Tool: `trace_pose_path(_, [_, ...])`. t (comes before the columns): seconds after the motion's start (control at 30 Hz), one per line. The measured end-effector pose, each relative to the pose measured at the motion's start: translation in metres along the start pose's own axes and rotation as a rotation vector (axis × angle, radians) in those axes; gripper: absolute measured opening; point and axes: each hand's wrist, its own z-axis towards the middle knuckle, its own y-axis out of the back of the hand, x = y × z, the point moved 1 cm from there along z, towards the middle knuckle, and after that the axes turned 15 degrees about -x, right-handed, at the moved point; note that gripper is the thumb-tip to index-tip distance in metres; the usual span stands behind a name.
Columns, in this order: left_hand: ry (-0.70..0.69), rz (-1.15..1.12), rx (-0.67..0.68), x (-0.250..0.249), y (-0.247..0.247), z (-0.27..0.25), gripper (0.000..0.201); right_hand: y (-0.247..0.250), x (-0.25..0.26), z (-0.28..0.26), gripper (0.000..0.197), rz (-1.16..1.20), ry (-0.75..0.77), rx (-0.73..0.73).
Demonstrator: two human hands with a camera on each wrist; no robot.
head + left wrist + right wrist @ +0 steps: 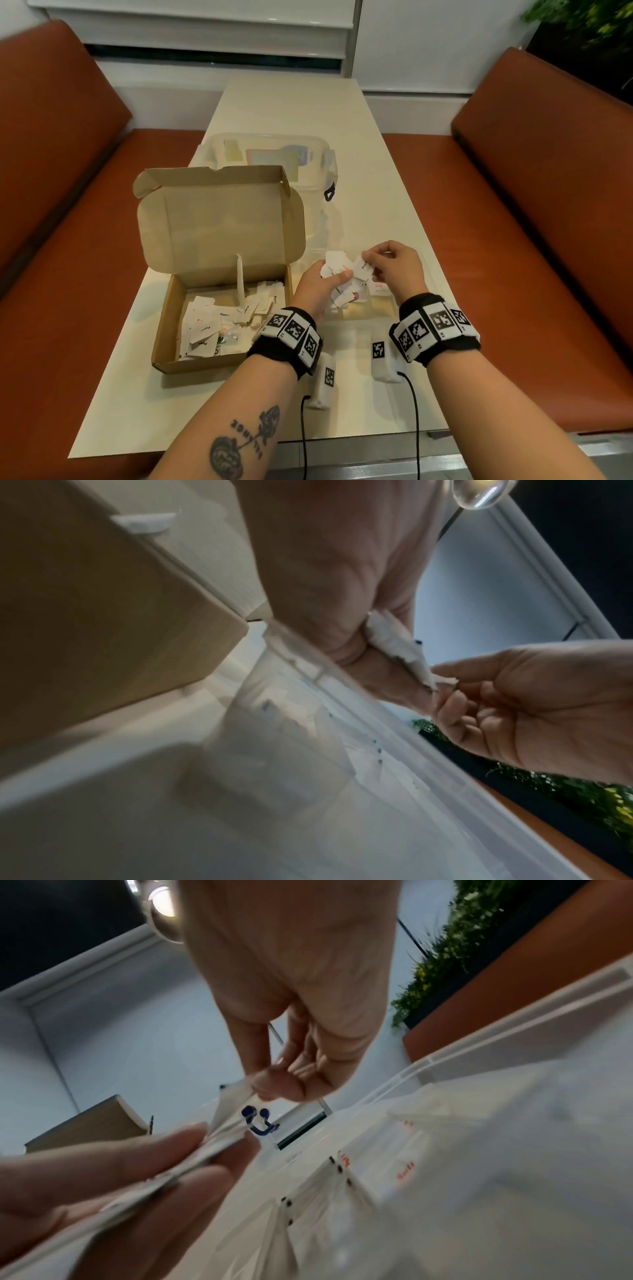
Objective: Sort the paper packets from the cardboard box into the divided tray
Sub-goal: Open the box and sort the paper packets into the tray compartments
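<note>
An open cardboard box (164, 325) on the table's left holds several white paper packets (205, 318). To its right, my left hand (322, 284) grips a bunch of white packets (337, 274) above the clear divided tray (407, 308). My right hand (387, 260) pinches one packet (362, 265) at the top of that bunch with thumb and forefinger. In the left wrist view the bunch (397, 645) shows between my left fingers, my right hand (445, 683) touching its tip. The right wrist view shows packets with red and black print lying in the tray (514, 1123).
A clear lidded plastic container (308, 161) with a blue clasp stands behind the box. Orange bench seats (513, 222) flank the cream table (376, 154) on both sides. White marker blocks and black cables hang under my wrists near the table's front edge.
</note>
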Motion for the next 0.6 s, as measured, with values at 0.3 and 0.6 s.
trace_pose_path(0.3, [-0.04,0.017,-0.067,-0.002,-0.001,0.008,0.03,0.003,-0.01,-0.007,0.012,0.054,-0.031,0.036])
trace_pose_path(0.6, [-0.08,-0.053,-0.169,-0.003,0.002,0.013,0.026,0.014,0.0,0.007,0.012,-0.123,0.055,0.101])
